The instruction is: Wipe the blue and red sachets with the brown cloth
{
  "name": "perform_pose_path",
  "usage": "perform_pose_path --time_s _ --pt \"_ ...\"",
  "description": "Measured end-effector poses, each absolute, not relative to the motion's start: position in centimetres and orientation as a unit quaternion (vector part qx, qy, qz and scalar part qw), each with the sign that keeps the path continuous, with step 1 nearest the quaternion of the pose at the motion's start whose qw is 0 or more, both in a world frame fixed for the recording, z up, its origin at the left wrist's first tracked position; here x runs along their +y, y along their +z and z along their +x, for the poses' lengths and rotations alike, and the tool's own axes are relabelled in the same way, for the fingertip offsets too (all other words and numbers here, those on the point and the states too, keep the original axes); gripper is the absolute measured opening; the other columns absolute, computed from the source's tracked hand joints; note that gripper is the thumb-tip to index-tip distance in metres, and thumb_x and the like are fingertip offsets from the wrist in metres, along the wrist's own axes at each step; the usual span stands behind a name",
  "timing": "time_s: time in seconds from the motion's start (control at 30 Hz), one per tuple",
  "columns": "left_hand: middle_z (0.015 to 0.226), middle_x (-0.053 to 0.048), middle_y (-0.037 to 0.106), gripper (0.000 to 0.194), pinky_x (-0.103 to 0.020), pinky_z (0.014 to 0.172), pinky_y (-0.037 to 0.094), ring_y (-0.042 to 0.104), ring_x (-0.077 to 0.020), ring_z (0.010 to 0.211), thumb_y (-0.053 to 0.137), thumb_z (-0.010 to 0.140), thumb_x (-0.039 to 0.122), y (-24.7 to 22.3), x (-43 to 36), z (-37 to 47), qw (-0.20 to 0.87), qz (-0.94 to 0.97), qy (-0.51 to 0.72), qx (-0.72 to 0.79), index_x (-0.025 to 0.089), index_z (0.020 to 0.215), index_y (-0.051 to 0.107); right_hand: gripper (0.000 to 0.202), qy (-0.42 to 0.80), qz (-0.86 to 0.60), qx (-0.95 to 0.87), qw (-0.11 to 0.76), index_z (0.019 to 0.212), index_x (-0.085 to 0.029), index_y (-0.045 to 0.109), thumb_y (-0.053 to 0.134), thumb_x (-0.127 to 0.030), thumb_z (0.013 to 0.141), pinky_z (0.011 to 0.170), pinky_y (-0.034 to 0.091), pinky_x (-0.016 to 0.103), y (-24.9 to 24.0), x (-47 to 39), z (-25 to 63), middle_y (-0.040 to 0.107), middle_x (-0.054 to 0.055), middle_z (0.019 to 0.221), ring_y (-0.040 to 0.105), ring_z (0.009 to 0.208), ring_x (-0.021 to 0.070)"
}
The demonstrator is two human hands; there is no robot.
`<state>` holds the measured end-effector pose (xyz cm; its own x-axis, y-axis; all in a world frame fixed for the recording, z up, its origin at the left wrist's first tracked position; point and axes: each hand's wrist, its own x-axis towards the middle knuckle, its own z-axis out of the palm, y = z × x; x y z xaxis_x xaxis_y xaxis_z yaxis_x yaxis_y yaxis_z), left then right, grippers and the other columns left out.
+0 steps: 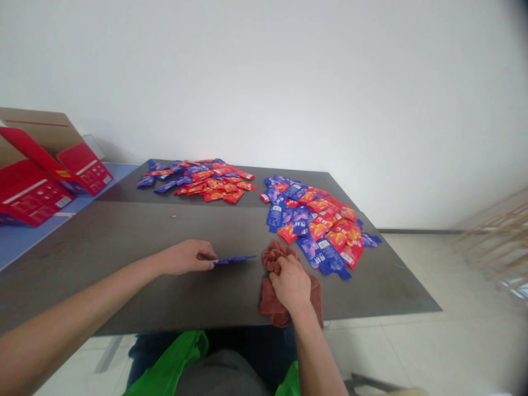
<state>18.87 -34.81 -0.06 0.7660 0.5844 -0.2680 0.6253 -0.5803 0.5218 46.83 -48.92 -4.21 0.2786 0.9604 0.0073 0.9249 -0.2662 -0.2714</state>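
Pinched in my left hand (190,257) is a blue packet (235,259), seen nearly edge-on above the grey table (198,225). My right hand (292,280) grips a bunched part of a reddish-brown cloth (270,300), which lies at the table's front edge. Just beyond the cloth spreads a pile of flat blue and red packets (325,220). Another pile of blue and red packets (214,179), plumper in look, lies at the back left of the table.
Open red cardboard boxes (88,168) stand on a blue surface (20,239) at the left. A white wall (264,82) rises behind the table. Wooden slats (499,231) show at the far right, beyond the tiled floor (454,269).
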Motion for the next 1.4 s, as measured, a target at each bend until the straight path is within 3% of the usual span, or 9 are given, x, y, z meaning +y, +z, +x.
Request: perform_pose_path --time_s 0.1,0.43,0.57,0.67,0.8,0.9,1.0,1.23,1.4 --pt "0.088 -0.001 0.071 0.036 -0.026 0.075 0.045 0.065 -0.0203 0.086 0.05 0.09 0.047 -1.2 -33.1 19.0 0.354 0.849 -0.017 0.392 0.02 0.089 0.074 0.024 0.078 -0.792 -0.593 0.122 0.109 -0.024 0.065 0.06 -0.029 0.087 0.086 0.043 0.031 -4.1 -48.9 46.8 0.061 0.006 0.111 0.057 0.108 0.0226" --pt "0.071 0.0 0.06 0.043 -0.026 0.064 0.037 0.058 -0.0178 0.071 0.049 0.091 0.056 -4.4 -34.0 20.3 0.256 0.859 0.069 0.439 0.019 0.069 0.058 0.015 0.091 -0.792 -0.589 0.131 0.099 -0.024 0.064 0.061 -0.027 0.085 0.085 0.043 0.031 -4.2 -48.7 46.9 0.061 0.005 0.108 0.058 0.103 0.0216" --pt "0.073 0.0 0.062 0.045 -0.026 0.067 0.04 0.059 -0.0174 0.073 0.043 0.095 0.053 -5.0 -34.3 19.9 0.274 0.855 0.105 0.429 0.019 0.071 0.06 0.008 0.078 -0.737 -0.647 0.18 0.093 -0.026 0.063 0.06 -0.026 0.086 0.083 0.043 0.029 -2.4 -47.4 44.9 0.06 0.002 0.107 0.056 0.099 0.0186" --pt "0.081 -0.001 0.067 0.039 -0.026 0.073 0.044 0.062 -0.0196 0.082 0.044 0.095 0.049 -5.3 -34.8 19.7 0.301 0.852 0.122 0.412 0.02 0.081 0.066 0.013 0.045 -0.653 -0.726 0.213 0.102 -0.027 0.064 0.056 -0.029 0.092 0.086 0.043 0.028 -1.1 -45.1 41.7 0.059 0.003 0.109 0.053 0.106 0.0191" --pt "0.094 -0.002 0.071 0.03 -0.028 0.084 0.047 0.064 -0.0212 0.093 0.046 0.094 0.041 -5.0 -35.6 19.8 0.333 0.852 0.131 0.383 0.022 0.089 0.069 0.019 0.04 -0.572 -0.809 0.13 0.109 -0.028 0.065 0.053 -0.033 0.095 0.087 0.044 0.031 -1.5 -41.1 39.2 0.06 0.004 0.11 0.052 0.107 0.021" --pt "0.087 -0.003 0.068 0.033 -0.028 0.081 0.047 0.063 -0.0197 0.086 0.045 0.094 0.038 -4.5 -36.0 19.9 0.309 0.86 0.12 0.388 0.02 0.076 0.066 0.022 0.052 -0.619 -0.78 0.074 0.112 -0.028 0.065 0.051 -0.032 0.096 0.085 0.045 0.03 -2.2 -38.3 40.7 0.061 0.005 0.113 0.054 0.108 0.0209" --pt "0.09 -0.003 0.068 0.034 -0.028 0.081 0.046 0.063 -0.0185 0.085 0.044 0.095 0.037 -4.4 -36.0 19.9 0.315 0.86 0.124 0.382 0.02 0.076 0.066 0.024 0.048 -0.688 -0.723 0.051 0.113 -0.023 0.066 0.047 -0.025 0.097 0.084 0.046 0.032 -1.6 -36.8 43.5 0.06 0.009 0.117 0.055 0.109 0.0226" --pt "0.09 -0.003 0.069 0.028 -0.028 0.082 0.046 0.064 -0.0204 0.088 0.048 0.093 0.036 -5.5 -35.8 19.5 0.324 0.854 0.145 0.381 0.02 0.083 0.069 0.02 0.035 -0.642 -0.75 0.155 0.113 -0.029 0.06 0.053 -0.033 0.094 0.081 0.047 0.03 -0.3 -41.7 39.8 0.059 0.004 0.113 0.055 0.104 0.0212" --pt "0.095 -0.003 0.07 0.028 -0.028 0.084 0.046 0.063 -0.0197 0.091 0.047 0.092 0.033 -5.3 -36.0 19.9 0.309 0.861 0.134 0.382 0.02 0.08 0.069 0.019 0.06 -0.636 -0.765 0.084 0.112 -0.026 0.06 0.05 -0.027 0.096 0.079 0.047 0.029 -2.6 -41.1 39.6 0.06 0.007 0.109 0.057 0.1 0.0211"
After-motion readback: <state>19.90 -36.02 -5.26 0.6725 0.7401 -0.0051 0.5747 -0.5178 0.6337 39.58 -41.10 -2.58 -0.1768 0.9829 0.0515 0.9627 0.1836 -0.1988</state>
